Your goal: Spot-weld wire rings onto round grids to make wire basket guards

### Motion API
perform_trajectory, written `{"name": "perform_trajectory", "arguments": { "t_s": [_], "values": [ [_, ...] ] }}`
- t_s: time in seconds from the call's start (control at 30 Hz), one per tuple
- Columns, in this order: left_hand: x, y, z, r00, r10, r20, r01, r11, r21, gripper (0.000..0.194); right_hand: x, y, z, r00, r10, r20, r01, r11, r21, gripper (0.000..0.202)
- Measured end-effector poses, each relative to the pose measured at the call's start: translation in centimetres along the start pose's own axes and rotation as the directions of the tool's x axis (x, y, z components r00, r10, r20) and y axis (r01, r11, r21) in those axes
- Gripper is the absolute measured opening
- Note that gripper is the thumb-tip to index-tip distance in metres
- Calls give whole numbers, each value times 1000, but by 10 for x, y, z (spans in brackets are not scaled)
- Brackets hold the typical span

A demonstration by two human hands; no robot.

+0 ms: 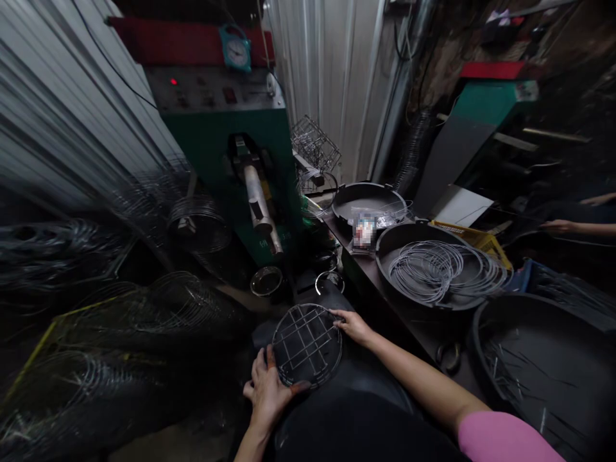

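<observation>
A round wire rack (308, 340) with crossing bars lies over the dark-clothed lap at the lower centre. At its lower left rim is my left hand (270, 388), fingers spread, with the thumb and a finger gripping the ring. My right hand (353, 326) pinches the rim at the upper right between thumb and fingers. Beyond the rack, a green machine (192, 141) carries a metal arm (258, 199) that points down toward the lap.
Wire rings fill a black round pan (423, 273) on the right; another pan (568, 378) holds short wires. Behind them stands a third pan (368, 199). Coiled rings (178, 301) lie at the left. Another person's hand (561, 226) shows at the far right.
</observation>
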State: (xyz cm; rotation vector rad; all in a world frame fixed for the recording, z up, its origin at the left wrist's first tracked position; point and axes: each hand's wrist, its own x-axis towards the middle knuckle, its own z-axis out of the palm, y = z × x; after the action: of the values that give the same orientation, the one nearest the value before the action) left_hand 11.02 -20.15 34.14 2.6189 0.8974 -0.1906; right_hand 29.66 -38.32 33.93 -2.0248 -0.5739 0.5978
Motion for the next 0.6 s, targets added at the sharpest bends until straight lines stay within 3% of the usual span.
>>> {"name": "perform_trajectory", "arguments": {
  "t_s": [0.17, 0.37, 0.6],
  "values": [
    [3, 1, 0, 999, 20, -29, -18, 999, 46, 112, -5, 4, 4, 999, -32, -11, 31, 999, -42, 44],
    [7, -1, 2, 1000, -16, -5, 16, 998, -54, 113, 0, -1, 5, 1000, 21, 2, -21, 1000, 13, 42],
    [13, -39, 1, 991, 127, 50, -112, 964, -241, 105, -19, 2, 4, 999, 32, 9, -33, 983, 179, 39]
  ]
}}
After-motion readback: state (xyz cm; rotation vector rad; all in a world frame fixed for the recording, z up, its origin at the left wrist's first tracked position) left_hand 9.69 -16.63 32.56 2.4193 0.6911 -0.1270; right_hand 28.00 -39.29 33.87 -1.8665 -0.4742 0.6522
